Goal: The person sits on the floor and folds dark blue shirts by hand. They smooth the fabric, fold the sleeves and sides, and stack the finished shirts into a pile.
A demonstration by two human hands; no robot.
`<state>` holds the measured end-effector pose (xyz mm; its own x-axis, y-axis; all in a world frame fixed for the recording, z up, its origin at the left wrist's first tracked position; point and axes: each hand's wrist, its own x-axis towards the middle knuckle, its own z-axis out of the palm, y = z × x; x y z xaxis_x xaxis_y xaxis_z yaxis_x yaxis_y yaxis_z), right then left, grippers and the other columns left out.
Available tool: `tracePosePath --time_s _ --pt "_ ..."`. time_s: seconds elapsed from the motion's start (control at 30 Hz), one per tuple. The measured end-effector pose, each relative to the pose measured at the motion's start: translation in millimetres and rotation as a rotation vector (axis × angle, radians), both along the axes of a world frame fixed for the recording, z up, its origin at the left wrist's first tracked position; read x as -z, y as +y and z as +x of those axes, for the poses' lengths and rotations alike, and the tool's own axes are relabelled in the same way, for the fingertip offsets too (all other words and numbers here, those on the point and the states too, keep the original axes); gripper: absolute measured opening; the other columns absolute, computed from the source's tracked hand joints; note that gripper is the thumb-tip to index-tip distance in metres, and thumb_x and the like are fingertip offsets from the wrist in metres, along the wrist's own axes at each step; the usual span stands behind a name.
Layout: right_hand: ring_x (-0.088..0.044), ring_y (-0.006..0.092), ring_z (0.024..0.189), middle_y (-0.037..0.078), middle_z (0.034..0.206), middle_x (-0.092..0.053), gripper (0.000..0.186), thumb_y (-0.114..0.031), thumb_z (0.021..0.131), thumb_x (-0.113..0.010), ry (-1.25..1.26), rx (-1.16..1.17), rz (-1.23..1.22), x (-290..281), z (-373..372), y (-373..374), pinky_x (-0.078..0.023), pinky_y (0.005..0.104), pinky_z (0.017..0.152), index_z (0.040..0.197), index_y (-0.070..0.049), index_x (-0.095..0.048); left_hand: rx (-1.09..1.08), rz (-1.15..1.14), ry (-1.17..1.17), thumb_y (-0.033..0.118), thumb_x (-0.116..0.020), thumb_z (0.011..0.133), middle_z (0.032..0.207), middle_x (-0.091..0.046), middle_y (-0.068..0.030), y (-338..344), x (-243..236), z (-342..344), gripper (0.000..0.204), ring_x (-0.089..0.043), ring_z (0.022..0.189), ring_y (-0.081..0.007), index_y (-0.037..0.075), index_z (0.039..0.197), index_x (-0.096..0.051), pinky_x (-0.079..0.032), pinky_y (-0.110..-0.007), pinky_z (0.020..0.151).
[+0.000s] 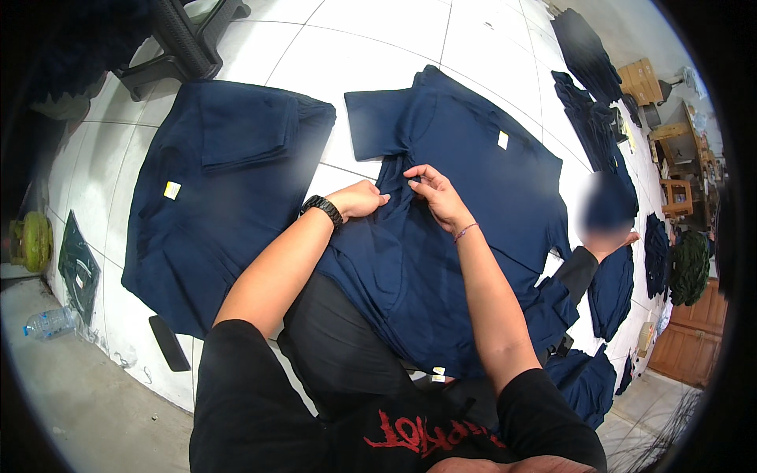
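Note:
A navy short-sleeved shirt [481, 173] lies spread on the floor in front of me, its lower part coming over my leg. My left hand [361, 199], with a black watch on the wrist, pinches the shirt's side near the gathered cloth below the sleeve. Just to its right, my right hand [438, 199] pinches the same bunched fabric between thumb and fingers. A small pale label [502, 140] shows on the shirt's upper right. To the left lies a second navy garment [229, 205], partly folded, with a yellowish label on it.
A dark plastic stool [185, 43] stands at the far left. A black phone-like slab [169, 344] and a water bottle [50, 323] lie at the left. Another person [607, 213] sits at the right among several dark garments [587, 55]. A cardboard box [639, 82] is farther back.

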<state>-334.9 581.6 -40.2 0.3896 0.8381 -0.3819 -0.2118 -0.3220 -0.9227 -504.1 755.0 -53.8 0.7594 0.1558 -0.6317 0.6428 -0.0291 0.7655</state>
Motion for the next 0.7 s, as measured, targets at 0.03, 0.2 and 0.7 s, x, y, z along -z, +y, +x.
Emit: tracePosePath --time_s 0.03,0.2,0.7 --pt "-0.05 0.0033 0.084 -0.008 0.093 -0.058 0.014 -0.007 0.107 -0.064 0.008 0.003 -0.005 -1 1 0 -0.041 0.0222 0.076 0.119 -0.007 -0.072 -0.011 -0.015 -0.008 0.038 -0.074 0.105 0.07 -0.053 0.0042 0 -4 0 0.045 -0.044 0.068 -0.0085 0.012 0.072 -0.058 -0.041 -0.031 0.064" --pt "-0.057 0.0085 0.09 -0.001 0.094 -0.067 0.021 -0.024 0.103 -0.068 -0.15 0.003 -0.117 -3 -3 12 -0.046 0.0261 0.083 0.1 -0.005 -0.077 0.125 0.072 -0.133 0.033 -0.085 0.095 0.067 -0.05 0.0056 -3 -19 -2 0.044 -0.04 0.063 -0.0078 0.013 0.07 -0.056 -0.036 -0.029 0.058" --pt "-0.046 0.0046 0.073 -0.008 0.077 -0.059 0.022 -0.025 0.099 -0.081 -0.114 0.071 -0.17 -3 -8 22 -0.039 0.0259 0.069 0.086 -0.01 -0.071 0.18 0.149 -0.125 0.019 -0.082 0.091 0.069 -0.06 0.0006 2 -15 -7 0.024 -0.051 0.063 -0.0115 0.005 0.08 -0.065 -0.044 -0.032 0.061"
